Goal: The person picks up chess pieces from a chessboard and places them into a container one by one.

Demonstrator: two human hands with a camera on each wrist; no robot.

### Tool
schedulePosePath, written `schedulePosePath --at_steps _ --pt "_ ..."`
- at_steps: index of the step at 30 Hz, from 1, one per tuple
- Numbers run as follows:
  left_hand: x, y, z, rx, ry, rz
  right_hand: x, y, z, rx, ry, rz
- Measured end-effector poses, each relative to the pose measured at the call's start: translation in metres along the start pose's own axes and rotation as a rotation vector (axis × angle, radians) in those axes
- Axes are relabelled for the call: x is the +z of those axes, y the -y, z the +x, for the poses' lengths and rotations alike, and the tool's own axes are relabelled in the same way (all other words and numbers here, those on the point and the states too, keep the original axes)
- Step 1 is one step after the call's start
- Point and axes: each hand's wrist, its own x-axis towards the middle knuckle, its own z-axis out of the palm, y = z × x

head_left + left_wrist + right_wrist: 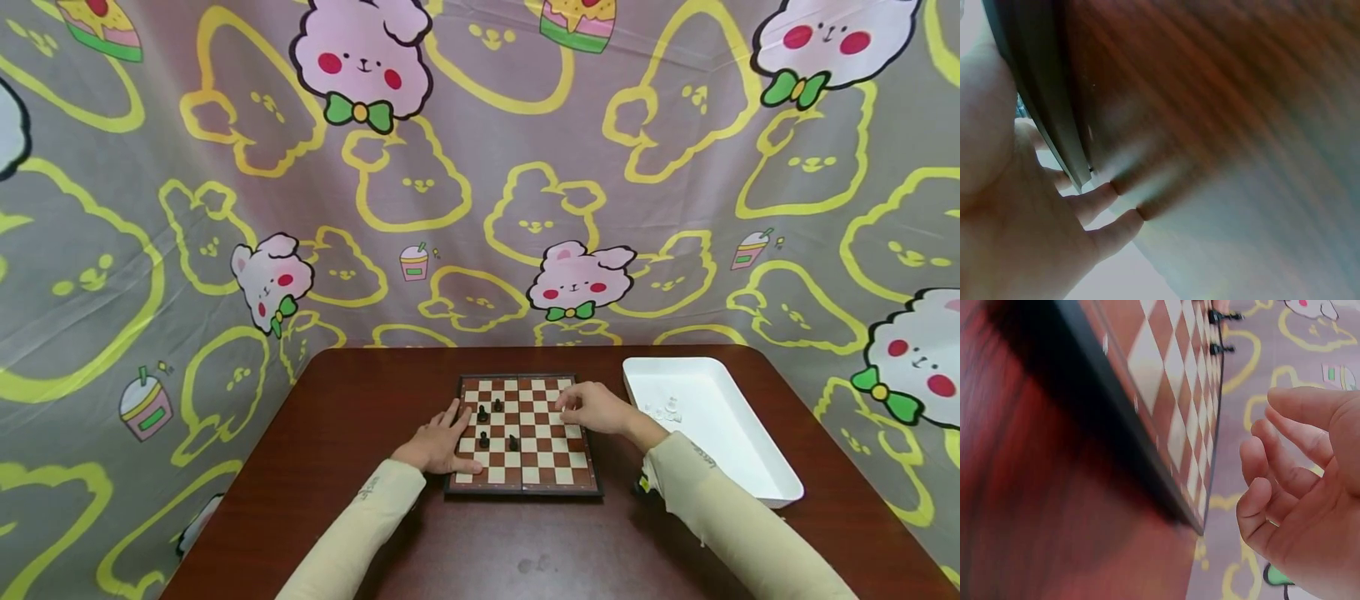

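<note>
The left hand (433,443) lies spread along the left edge of the chessboard (551,457), its thumb on the near-left squares; in the left wrist view the palm is cut off by the frame and the board shows mainly as a dark side. The right hand (597,408) hangs over the board's right part, thumb and forefinger nearly together in a narrow pinch, and I cannot tell whether anything sits between the tips. Its fingers hide some of the squares there. Four black pieces (483,441) stand on the board's left half, too small to name; the right wrist view shows two, sideways. The board rests on the brown table (360,392). Right of it, the white tray (738,437) holds clear pieces (672,406), faint against the white, and the right arm covers part of its left wall.
</note>
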Motion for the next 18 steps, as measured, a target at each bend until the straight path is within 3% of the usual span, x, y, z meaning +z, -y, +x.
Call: schedulePosePath --at_steps 7,18 --pt "-0.001 0.0 0.0 0.002 0.003 0.003 0.025 0.013 0.014 -0.056 0.066 0.038" --pt "-0.001 -0.001 -0.001 -0.009 0.009 0.018 0.052 0.035 0.026 -0.049 0.142 0.071"
